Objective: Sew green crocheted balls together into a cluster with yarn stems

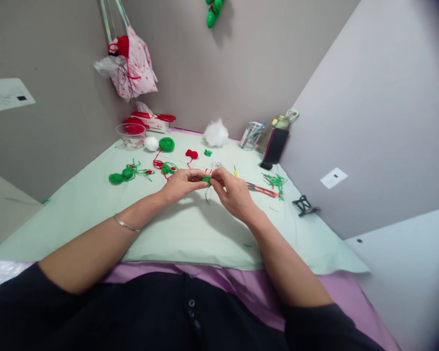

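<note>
head view: our left hand (pixel 179 185) and right hand (pixel 234 193) are pinching green yarnwork (pixel 206 180) between their fingers, a dark strand (pixel 209 200) dangling below; any next move is likely needing steady fingers.

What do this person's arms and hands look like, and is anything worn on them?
Both hands, left and right, are bare. Black sleeves end near the elbows. A thin silver-coloured bracelet circles the left wrist.
</note>
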